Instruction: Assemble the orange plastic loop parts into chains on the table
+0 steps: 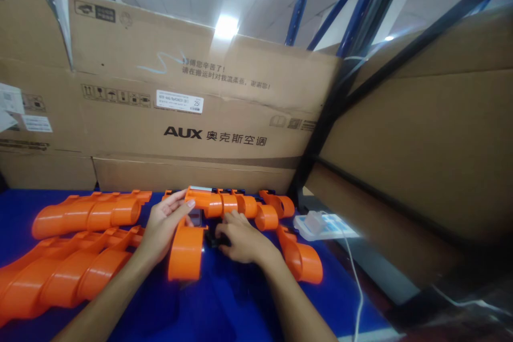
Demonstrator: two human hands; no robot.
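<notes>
My left hand [162, 224] grips an orange plastic part [186, 253] by its upper, flatter end, thumb in front. A wide curved band forms the lower end of this part, and a pale strip [200, 188] shows along its top. Just to the right, my right hand [242, 238] has its fingers curled on a small black piece [214, 238], close beside the curved band. Whether the black piece touches the orange part cannot be told. Behind both hands stands a row of similar orange parts [246, 206], some with black pieces on top.
Nested orange parts [68, 267] lie in two rows at the left of the blue table surface [224, 310]. More orange parts [302, 262] sit at right, near a white power strip [324, 226] with a cable. A large cardboard box [132, 133] and dark rack post [320, 139] stand behind.
</notes>
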